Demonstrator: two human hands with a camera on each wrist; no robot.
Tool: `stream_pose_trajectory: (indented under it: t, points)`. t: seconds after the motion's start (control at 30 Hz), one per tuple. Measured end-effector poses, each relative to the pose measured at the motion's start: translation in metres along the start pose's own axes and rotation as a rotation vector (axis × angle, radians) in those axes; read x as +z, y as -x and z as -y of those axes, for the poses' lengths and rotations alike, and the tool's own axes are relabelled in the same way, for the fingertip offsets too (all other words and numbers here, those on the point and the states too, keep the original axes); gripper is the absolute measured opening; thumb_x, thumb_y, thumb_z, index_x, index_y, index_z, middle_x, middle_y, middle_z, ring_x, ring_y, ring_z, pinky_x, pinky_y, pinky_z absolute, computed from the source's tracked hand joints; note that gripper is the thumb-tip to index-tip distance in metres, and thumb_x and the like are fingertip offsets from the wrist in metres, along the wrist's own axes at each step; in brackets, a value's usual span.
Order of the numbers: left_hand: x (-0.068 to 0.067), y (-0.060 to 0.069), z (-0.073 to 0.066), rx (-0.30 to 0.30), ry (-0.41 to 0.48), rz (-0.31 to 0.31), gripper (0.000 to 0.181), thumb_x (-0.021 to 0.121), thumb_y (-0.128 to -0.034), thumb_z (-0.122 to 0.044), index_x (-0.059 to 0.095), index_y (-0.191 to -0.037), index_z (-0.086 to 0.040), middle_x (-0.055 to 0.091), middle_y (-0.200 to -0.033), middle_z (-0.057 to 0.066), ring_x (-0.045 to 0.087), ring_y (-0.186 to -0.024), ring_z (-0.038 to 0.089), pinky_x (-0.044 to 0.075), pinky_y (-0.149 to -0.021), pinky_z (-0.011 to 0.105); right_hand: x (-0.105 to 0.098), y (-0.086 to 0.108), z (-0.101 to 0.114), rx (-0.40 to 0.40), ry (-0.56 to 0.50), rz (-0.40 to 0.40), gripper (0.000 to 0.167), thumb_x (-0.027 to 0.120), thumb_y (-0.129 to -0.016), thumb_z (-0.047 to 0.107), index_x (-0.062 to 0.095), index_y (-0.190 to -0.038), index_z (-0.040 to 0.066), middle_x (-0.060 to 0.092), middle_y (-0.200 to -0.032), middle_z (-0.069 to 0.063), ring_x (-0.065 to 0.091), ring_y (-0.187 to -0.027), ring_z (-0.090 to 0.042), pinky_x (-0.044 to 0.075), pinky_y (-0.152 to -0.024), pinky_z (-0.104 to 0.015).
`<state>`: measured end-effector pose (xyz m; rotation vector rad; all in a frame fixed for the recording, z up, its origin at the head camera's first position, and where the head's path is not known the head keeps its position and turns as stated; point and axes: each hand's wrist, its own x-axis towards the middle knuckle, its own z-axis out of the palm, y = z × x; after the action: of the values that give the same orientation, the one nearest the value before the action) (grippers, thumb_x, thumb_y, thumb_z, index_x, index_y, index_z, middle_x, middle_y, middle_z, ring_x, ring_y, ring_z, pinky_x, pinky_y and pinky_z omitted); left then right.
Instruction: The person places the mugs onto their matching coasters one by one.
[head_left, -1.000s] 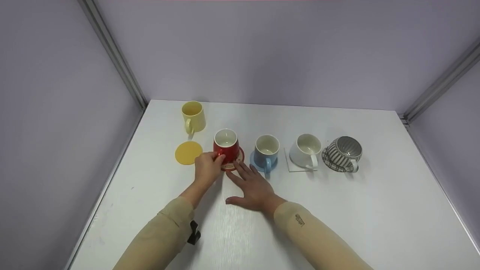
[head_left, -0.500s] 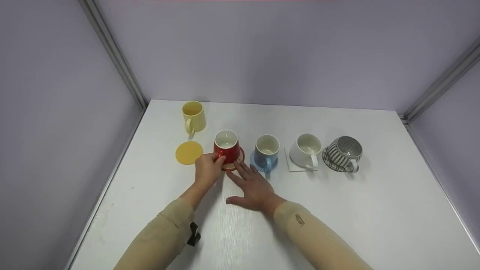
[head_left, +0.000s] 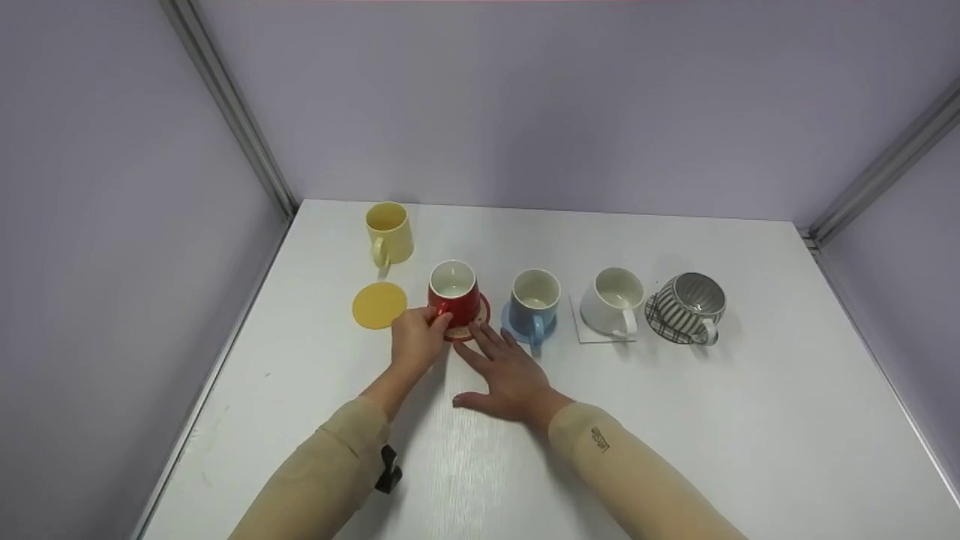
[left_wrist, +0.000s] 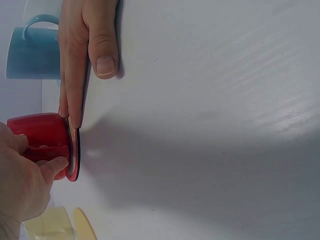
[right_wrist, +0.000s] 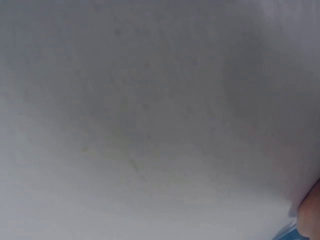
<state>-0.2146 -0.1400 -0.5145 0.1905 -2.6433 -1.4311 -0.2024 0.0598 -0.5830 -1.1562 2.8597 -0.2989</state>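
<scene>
A red mug (head_left: 459, 300) with a white inside stands upright on a round red-rimmed coaster (head_left: 484, 309). My left hand (head_left: 416, 339) pinches the mug's handle, thumb and fingers closed on it, as the left wrist view also shows for the handle (left_wrist: 46, 152). Fingers spread, my right hand (head_left: 511, 379) lies flat, its fingertips touching the near edge of that coaster. Just right of it, a blue mug (head_left: 534, 300) sits on a blue coaster (head_left: 508, 324). Only a bit of the right hand (right_wrist: 311, 215) shows in the right wrist view.
A yellow coaster (head_left: 379, 305) lies left of the red mug, with a yellow mug (head_left: 391, 234) behind it. Further right are a white mug (head_left: 609, 301) on a white square coaster (head_left: 583, 330) and a striped mug (head_left: 686, 306) on a checked coaster (head_left: 661, 328).
The red mug has dropped very slightly over the last second, with my left hand still gripping its handle. My right hand stays in place on the coaster's edge.
</scene>
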Motion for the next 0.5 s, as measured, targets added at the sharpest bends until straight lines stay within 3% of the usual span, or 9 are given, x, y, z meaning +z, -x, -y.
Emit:
stream_pose_trajectory:
  t: [0.5]
  points:
    - [-0.0011,0.0025,0.0002,-0.04,0.027,0.043,0.019,0.073,-0.103,-0.017,0.082,-0.104,0.0,0.077,-0.09,0.015,0.061,-0.077,0.021,0.048,-0.063,0.026,-0.0014,0.0011,0.0007,0.006,-0.004,-0.004,0.102,0.03,-0.094,0.09,0.026,-0.17,0.023,0.01,-0.178,-0.008,0.006,-0.164,-0.025,0.011,-0.131,-0.052]
